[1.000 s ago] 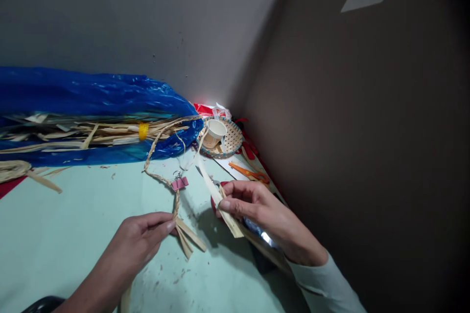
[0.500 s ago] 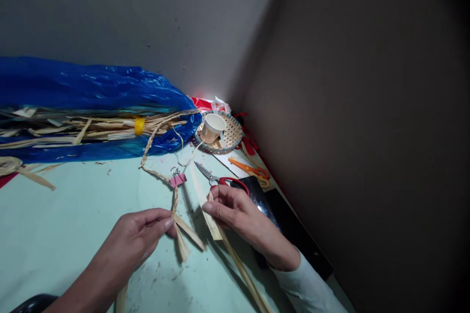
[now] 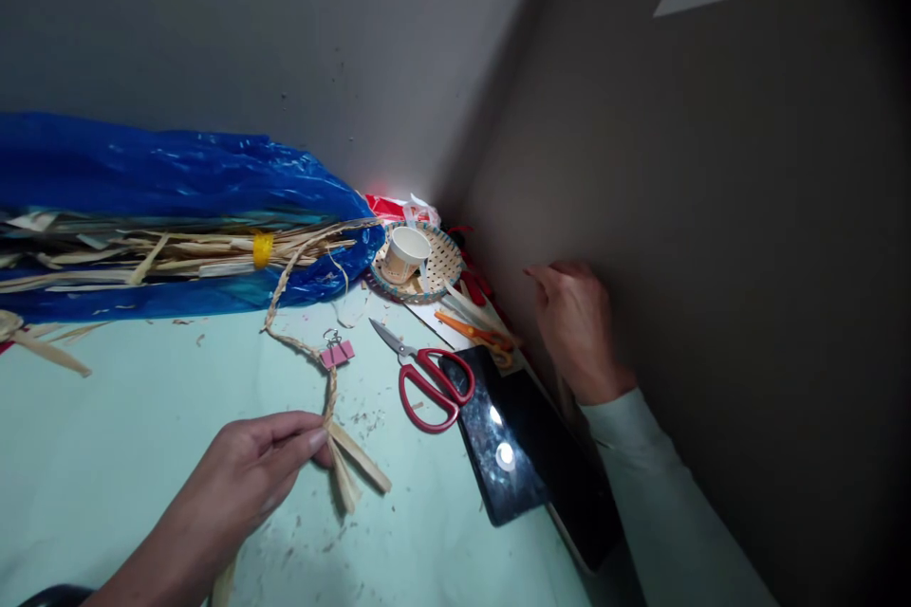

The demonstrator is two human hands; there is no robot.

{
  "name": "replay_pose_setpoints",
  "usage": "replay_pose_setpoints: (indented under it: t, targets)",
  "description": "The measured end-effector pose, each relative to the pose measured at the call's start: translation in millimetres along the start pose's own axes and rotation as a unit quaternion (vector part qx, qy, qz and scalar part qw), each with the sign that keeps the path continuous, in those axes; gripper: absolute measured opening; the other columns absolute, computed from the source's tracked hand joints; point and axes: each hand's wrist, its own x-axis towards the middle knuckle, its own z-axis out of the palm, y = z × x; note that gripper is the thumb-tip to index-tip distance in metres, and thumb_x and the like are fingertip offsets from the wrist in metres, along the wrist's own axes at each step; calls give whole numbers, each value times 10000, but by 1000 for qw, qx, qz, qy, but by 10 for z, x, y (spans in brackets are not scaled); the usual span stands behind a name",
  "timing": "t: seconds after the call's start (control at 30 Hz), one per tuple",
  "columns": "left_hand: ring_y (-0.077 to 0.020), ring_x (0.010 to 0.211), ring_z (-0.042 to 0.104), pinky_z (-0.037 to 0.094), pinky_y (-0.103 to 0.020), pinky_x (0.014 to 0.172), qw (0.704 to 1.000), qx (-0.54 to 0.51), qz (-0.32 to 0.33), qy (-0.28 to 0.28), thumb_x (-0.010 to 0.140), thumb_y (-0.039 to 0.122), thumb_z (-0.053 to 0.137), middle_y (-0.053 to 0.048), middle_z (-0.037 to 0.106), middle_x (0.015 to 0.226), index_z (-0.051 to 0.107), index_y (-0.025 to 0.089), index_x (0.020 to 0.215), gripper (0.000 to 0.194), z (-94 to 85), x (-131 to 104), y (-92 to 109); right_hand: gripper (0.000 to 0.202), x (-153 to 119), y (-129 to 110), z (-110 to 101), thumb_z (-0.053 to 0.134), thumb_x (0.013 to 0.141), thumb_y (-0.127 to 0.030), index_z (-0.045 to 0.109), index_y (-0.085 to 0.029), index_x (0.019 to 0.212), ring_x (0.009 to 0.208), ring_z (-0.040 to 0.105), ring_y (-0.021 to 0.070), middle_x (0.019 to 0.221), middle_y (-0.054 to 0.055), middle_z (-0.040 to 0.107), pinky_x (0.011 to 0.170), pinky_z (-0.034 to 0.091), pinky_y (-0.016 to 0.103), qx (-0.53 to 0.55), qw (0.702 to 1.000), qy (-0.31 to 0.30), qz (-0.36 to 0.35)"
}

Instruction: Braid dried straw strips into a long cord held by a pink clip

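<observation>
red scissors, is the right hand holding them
No, the red scissors lie on the table with nothing touching them, while the right hand is raised off to their right near the wall.

Two hands: left hand (image 3: 246,484), right hand (image 3: 575,327). One braided straw cord (image 3: 328,391), one pink binder clip (image 3: 337,353). Two scissors: red-handled scissors (image 3: 427,377), orange-handled scissors (image 3: 475,330). One paper cup (image 3: 405,252), one woven basket tray (image 3: 442,264), one blue plastic bag (image 3: 171,190), one black tablet (image 3: 523,446).

The scissors (image 3: 427,377) lie on the table (image 3: 106,455), right of the clip (image 3: 337,353) on the braid (image 3: 306,341); the phone (image 3: 512,441) lies right of them, the basket (image 3: 441,261) holding a cup (image 3: 405,253) behind.
</observation>
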Motion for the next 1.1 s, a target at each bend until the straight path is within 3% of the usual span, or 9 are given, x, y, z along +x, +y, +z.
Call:
replay_pose_setpoints:
  t: [0.07, 0.13, 0.3, 0.4, 0.47, 0.6, 0.7, 0.83, 1.1]
  targets:
    - [-110, 459, 412, 240, -210, 406, 1000, -3, -5, 4, 660, 472, 762, -39, 698, 645, 764, 186, 612, 291, -3, 3, 8, 293, -107, -85, -30, 470, 891, -69, 757, -125, 905, 867, 629, 262, 886, 128, 724, 761, 429, 330, 113, 994, 15, 3]
    - [-98, 468, 397, 230, -197, 418, 1000, -7, -19, 3, 627, 490, 774, -41, 696, 653, 765, 176, 612, 314, -4, 1, 17, 222, -229, -216, -102, 524, 917, -169, 743, -133, 933, 809, 631, 223, 869, 80, 719, 737, 441, 296, 294, 956, -22, 11]
    - [-88, 447, 363, 238, -204, 433, 1000, -11, -26, -9, 637, 505, 770, -9, 621, 568, 762, 175, 631, 331, -2, 7, 0, 270, -443, -621, -153, 683, 873, -360, 678, -167, 1062, 656, 588, 128, 873, 34, 686, 565, 417, 227, 631, 720, -280, 77]
    - [-91, 396, 326, 213, -225, 399, 1000, -7, -21, -9, 655, 525, 750, 21, 547, 490, 750, 186, 623, 340, 3, 12, -1, 359, -489, -734, -13, 757, 811, -356, 665, -172, 1106, 810, 674, 169, 1002, 77, 718, 701, 518, 274, 669, 654, -338, 97]
    - [-93, 374, 310, 201, -227, 379, 1000, -4, -23, -7, 647, 535, 745, 40, 491, 446, 736, 193, 603, 345, 9, 5, 16, 353, -502, -705, 67, 750, 817, -329, 664, -168, 1119, 953, 689, 201, 1076, 97, 727, 831, 529, 317, 664, 663, -330, 97]
    - [-76, 360, 272, 175, -204, 376, 999, -2, -40, -10, 649, 517, 740, 64, 420, 413, 733, 190, 604, 330, 13, -38, 57, 224, -557, -545, 25, 656, 905, -282, 696, -169, 1094, 978, 678, 214, 1078, 84, 740, 834, 507, 313, 572, 778, -254, 53]
    - [-96, 370, 336, 217, -201, 367, 999, 0, -52, 3, 646, 487, 745, 48, 456, 416, 754, 197, 623, 290, 10, -69, 86, 162, -680, -542, -102, 598, 952, -197, 711, -186, 1069, 915, 662, 191, 1037, 56, 737, 812, 489, 297, 470, 844, -257, -22]
    - [-143, 493, 521, 378, -197, 408, 997, -30, -73, 28, 536, 446, 804, -14, 641, 528, 763, 214, 587, 241, 24, -69, 167, 110, -934, -717, -105, 597, 945, -119, 698, -150, 915, 867, 606, 213, 943, 83, 694, 783, 464, 327, 284, 891, -317, -161]
    - [-179, 674, 676, 499, -150, 472, 978, -109, -147, 100, 383, 349, 870, -13, 776, 674, 809, 258, 636, 276, 46, -24, 64, 151, -1263, -844, 107, 500, 989, -108, 637, -170, 1007, 893, 532, 233, 953, 75, 644, 811, 409, 388, 155, 952, -171, -199]
